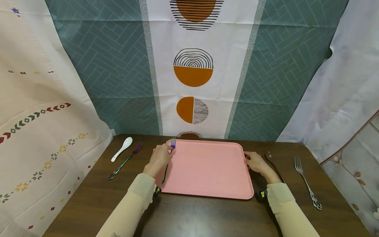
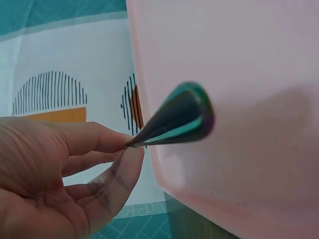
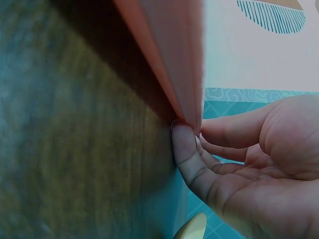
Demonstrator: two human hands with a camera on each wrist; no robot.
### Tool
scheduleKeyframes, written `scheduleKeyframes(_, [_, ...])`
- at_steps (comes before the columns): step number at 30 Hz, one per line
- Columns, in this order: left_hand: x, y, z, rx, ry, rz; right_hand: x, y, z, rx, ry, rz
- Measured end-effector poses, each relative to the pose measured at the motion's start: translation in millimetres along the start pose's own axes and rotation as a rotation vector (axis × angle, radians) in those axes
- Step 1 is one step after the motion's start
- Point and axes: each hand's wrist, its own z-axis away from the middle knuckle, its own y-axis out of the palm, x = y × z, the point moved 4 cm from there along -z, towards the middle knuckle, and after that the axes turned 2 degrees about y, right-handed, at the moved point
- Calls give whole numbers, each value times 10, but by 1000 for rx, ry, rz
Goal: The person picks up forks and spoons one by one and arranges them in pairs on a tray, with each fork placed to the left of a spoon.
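Note:
In the head view my left hand (image 1: 160,159) pinches an iridescent fork (image 1: 173,143) between thumb and fingers, over the left part of a pink tray (image 1: 207,169). The fork's tines point to the back and its handle end to the front. Up close in the left wrist view, the shiny rounded handle end (image 2: 187,117) juts toward the camera past the fingertips. My right hand (image 1: 257,162) grips the tray's right edge; the right wrist view has the thumb and fingers pinching the pink rim (image 3: 182,74).
Left of the tray lie a white spoon (image 1: 122,148) and another iridescent fork (image 1: 127,160). A dark spoon (image 1: 269,157) lies beside my right hand, with a silver fork (image 1: 308,187) farther right. Patterned cloth (image 1: 195,75) hangs behind the wooden table (image 1: 195,217).

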Motion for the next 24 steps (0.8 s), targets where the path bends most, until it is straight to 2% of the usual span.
scheduleKeyframes(10, [-47, 10, -30, 20, 14, -25, 14, -3, 21, -1, 8, -10])
scheduleKeyframes(19, [-23, 48, -92, 90, 16, -46, 0, -3, 6, -8, -4, -13])
scheduleKeyframes(24, [-11, 62, -104, 101, 12, -64, -17, 7, -8, -3, -4, -5])
